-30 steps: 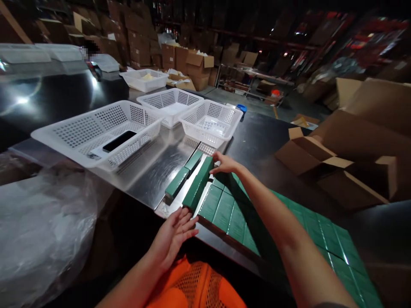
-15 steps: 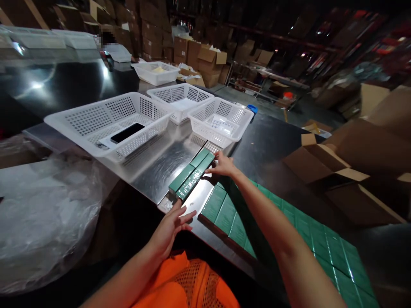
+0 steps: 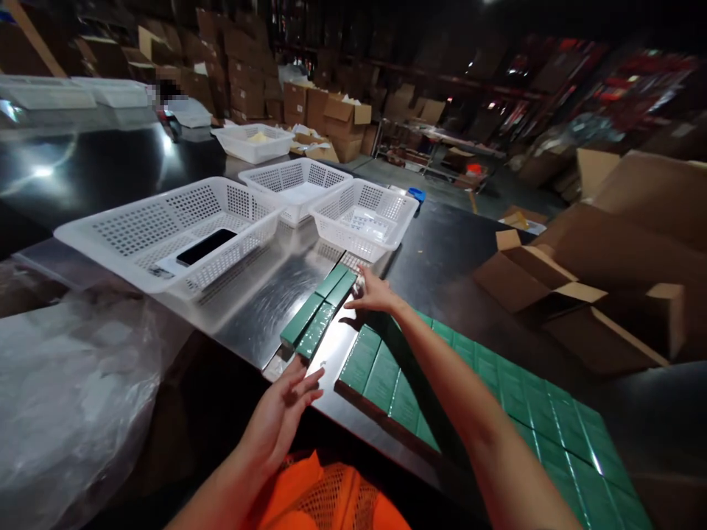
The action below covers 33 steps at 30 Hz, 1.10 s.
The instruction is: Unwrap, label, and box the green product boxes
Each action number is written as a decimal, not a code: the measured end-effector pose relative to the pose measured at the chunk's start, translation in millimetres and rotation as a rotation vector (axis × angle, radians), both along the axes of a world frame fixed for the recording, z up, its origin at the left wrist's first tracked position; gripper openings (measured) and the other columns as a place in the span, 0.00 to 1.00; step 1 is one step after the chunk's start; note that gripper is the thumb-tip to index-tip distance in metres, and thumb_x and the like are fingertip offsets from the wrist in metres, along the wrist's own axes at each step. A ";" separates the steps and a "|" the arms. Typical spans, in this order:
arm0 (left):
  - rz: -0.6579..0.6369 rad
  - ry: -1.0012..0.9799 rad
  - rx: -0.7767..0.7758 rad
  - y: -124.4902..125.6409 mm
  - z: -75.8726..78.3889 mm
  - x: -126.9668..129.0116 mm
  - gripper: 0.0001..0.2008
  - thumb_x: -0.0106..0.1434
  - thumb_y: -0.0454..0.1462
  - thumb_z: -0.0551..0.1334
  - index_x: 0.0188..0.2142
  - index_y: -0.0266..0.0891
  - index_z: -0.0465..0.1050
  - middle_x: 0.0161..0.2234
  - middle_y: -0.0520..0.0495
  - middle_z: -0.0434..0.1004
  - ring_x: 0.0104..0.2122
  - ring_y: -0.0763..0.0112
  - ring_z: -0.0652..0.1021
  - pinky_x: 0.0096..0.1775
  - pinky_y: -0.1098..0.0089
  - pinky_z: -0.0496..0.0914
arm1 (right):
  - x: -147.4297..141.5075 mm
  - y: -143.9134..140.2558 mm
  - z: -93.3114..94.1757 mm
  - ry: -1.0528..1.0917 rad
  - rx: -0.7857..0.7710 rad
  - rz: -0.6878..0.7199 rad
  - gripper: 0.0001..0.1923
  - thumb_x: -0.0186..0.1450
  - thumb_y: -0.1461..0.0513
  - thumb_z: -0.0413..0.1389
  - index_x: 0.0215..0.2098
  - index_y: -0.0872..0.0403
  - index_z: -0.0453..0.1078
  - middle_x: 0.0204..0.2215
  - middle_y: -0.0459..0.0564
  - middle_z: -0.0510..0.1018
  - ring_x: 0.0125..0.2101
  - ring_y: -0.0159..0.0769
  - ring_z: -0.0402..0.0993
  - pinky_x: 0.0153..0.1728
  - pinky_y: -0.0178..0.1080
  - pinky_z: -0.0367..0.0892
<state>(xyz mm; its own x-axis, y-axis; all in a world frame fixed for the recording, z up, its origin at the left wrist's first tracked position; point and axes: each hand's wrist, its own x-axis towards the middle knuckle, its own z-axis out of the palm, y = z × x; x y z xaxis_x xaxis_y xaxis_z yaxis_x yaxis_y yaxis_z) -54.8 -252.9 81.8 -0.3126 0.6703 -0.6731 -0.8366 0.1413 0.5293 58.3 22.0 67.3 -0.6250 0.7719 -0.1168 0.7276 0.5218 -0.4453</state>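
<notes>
Head view shows our left hand [image 3: 284, 401] with its palm turned inward and its fingers loosely spread, closed around nothing, at the near end of four green boxes [image 3: 320, 311]. Our right hand [image 3: 371, 293] is at their far end, thumb and fingers apart, not clenched; we cannot tell whether its fingertips touch the boxes. These four lie in two rows, side by side and lengthwise, on the shiny metal counter [image 3: 257, 298], close to its front edge. To their right, past a strip of bare metal, we see a larger block of green boxes [image 3: 530, 397], partly hidden by our right forearm.

Beyond the two rows stand three white baskets: the left basket [image 3: 149, 224] holds a dark phone [image 3: 206, 247], the middle basket [image 3: 281, 177] sits behind, and the right basket [image 3: 359, 239] holds something clear. Cardboard boxes [image 3: 511, 274] gape open at our right; a clear plastic bag [image 3: 82, 408] bulges at our left.
</notes>
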 end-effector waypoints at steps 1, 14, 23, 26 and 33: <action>0.019 -0.004 -0.018 -0.3 -1.6 0.5 0.12 0.63 0.26 0.57 0.46 0.30 0.71 0.57 0.35 0.70 0.48 0.53 0.81 0.35 0.69 0.79 | 0.7 -4.7 2.6 0.004 0.006 0.010 0.63 0.47 0.47 0.72 0.71 0.49 0.43 0.67 0.64 0.57 0.67 0.63 0.51 0.63 0.67 0.44; -0.099 -0.037 -0.093 -4.9 -24.3 -8.5 0.26 0.64 0.26 0.54 0.61 0.32 0.61 0.50 0.34 0.77 0.54 0.44 0.76 0.52 0.50 0.75 | 9.7 -20.8 21.0 -0.100 0.003 0.037 0.70 0.45 0.44 0.72 0.73 0.51 0.38 0.71 0.64 0.47 0.68 0.64 0.44 0.65 0.66 0.44; -0.199 -0.471 -0.064 9.1 -27.5 22.2 0.30 0.65 0.31 0.58 0.64 0.16 0.54 0.53 0.15 0.72 0.52 0.38 0.77 0.43 0.58 0.79 | 50.5 5.5 32.3 -0.309 -0.115 -0.002 0.54 0.42 0.47 0.73 0.63 0.53 0.63 0.63 0.64 0.66 0.61 0.67 0.61 0.60 0.70 0.52; -0.202 -0.464 -0.027 12.8 -22.9 23.4 0.31 0.64 0.31 0.60 0.63 0.15 0.53 0.52 0.14 0.72 0.49 0.41 0.80 0.44 0.58 0.79 | 51.9 6.0 27.1 -0.263 -0.092 -0.001 0.52 0.40 0.48 0.74 0.60 0.52 0.66 0.60 0.63 0.69 0.60 0.66 0.63 0.60 0.69 0.51; -0.083 -0.244 -0.025 -2.6 -26.1 38.6 0.32 0.61 0.26 0.60 0.64 0.21 0.56 0.58 0.21 0.70 0.58 0.45 0.73 0.60 0.55 0.68 | 56.7 6.9 13.3 0.019 -0.096 0.023 0.50 0.37 0.53 0.75 0.56 0.53 0.66 0.51 0.57 0.75 0.52 0.57 0.72 0.56 0.56 0.66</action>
